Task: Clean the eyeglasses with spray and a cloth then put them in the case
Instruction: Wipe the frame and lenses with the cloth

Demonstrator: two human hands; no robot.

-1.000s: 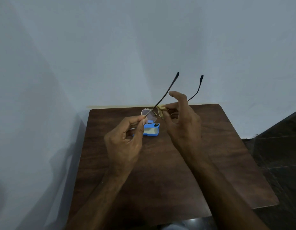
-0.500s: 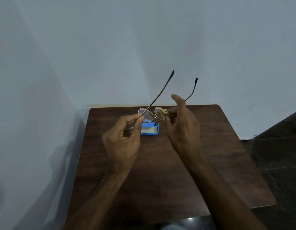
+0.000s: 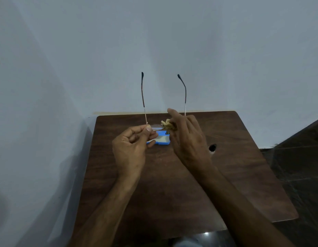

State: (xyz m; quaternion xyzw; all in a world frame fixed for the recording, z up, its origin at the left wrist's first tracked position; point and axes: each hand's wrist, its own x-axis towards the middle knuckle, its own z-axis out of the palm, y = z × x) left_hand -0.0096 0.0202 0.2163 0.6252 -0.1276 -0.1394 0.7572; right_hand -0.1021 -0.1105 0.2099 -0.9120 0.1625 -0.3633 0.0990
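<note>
Wall (image 3: 172, 41) fills the view behind the blue slab (image 3: 161, 139); dark wood table (image 3: 172, 193) lies under it.

L hand (image 3: 131, 148) sits just left of the slab and partly over it; thumb + forefinger pinch the glasses (image 3: 156, 127) at the hinge end of the left-side lens, other fingers curled below. I read that as a steadying hold, kept at the edge so no fresh prints land on the glass.

R hand (image 3: 188, 139) is just right of the slab; thumb + mid fingers pinch a wadded cloth (image 3: 168, 123) at the right-side lens, forefinger sticking up free. That lens is hidden behind wad and hand, so I can't tell how much contact there is.

The glasses hang in the air above the slab's far edge, apart from it; lenses low, temples open and pointing up, prob. to keep the arms out of the cloth's way.

The slab lies flat on the table; can't tell if it's the case or sth else.

A small dark hole (image 3: 212, 147) shows in the wood well right of the slab.

My call: wipe step, right-side lens; casing not yet begun.
</note>
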